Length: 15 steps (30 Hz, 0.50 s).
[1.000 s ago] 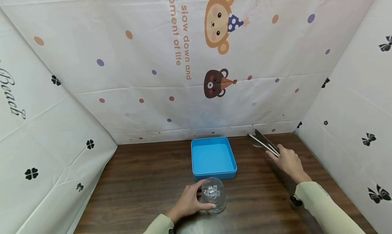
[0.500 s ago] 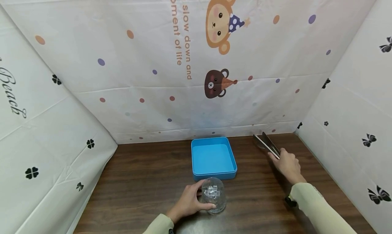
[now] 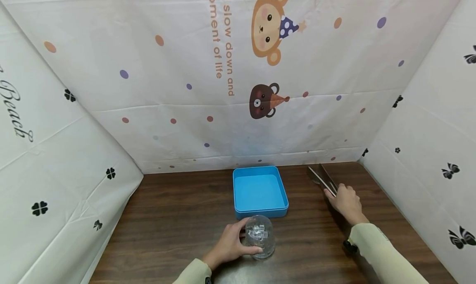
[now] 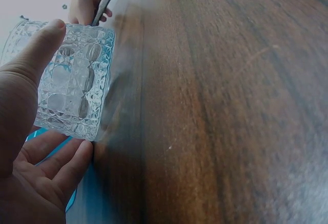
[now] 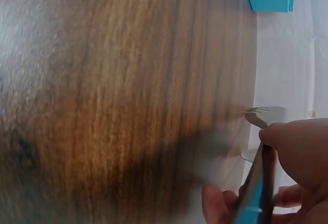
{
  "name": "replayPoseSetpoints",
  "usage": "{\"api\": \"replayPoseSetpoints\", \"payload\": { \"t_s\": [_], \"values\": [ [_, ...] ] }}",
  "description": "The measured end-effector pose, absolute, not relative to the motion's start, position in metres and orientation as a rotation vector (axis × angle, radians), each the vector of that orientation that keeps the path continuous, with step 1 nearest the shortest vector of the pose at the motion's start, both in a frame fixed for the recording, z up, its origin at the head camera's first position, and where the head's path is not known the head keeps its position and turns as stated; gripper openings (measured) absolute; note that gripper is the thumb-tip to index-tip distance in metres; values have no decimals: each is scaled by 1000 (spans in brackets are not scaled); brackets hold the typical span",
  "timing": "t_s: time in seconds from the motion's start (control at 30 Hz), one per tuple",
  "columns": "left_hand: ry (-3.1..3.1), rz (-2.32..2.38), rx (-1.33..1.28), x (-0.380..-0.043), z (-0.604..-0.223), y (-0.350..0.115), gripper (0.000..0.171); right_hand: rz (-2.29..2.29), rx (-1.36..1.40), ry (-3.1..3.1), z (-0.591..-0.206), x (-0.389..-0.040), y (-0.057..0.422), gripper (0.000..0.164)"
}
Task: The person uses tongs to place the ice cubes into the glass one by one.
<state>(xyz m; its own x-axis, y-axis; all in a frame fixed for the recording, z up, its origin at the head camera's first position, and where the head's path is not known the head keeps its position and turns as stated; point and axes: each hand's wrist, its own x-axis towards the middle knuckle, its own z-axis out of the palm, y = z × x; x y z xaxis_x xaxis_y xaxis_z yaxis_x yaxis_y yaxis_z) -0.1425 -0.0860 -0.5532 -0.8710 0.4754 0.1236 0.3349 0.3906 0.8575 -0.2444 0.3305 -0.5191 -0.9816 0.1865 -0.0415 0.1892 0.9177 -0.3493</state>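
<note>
In the head view my left hand (image 3: 230,244) holds a clear glass (image 3: 260,236) near the table's front, with the thumb on the near side and the fingers at the far side. Small clear cubes like ice lie inside it. Up close, the left wrist view shows the patterned wall of the glass (image 4: 72,80). Farther right, my right hand (image 3: 346,203) grips metal tongs (image 3: 322,180), whose two arms spread in a V toward the back wall. One end has fork tines (image 5: 258,110); the other end is partly hidden by the hand in the right wrist view.
A blue square box (image 3: 260,191) stands open-topped just behind the glass, with nothing visible in it. Printed white cloth (image 3: 186,131) walls in the brown wooden table (image 3: 178,218) at the back and both sides.
My right hand has shifted slightly left and nearer the front, while the tips of the tongs swung a little to the right. The left hand and glass have stayed put.
</note>
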Motion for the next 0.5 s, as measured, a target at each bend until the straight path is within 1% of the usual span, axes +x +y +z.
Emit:
{"api": "replayPoseSetpoints", "payload": {
  "t_s": [0.17, 0.37, 0.5],
  "values": [
    [2489, 1496, 737, -143, -553, -86, 84, -530, 295, 3041, -519, -245, 331, 67],
    [2480, 1501, 736, -143, -553, -86, 83, -491, 286, 2979, -513, -246, 330, 68],
    [2473, 1512, 745, -143, -553, -86, 82, -483, 303, 2949, -511, -246, 329, 64]
  ]
}}
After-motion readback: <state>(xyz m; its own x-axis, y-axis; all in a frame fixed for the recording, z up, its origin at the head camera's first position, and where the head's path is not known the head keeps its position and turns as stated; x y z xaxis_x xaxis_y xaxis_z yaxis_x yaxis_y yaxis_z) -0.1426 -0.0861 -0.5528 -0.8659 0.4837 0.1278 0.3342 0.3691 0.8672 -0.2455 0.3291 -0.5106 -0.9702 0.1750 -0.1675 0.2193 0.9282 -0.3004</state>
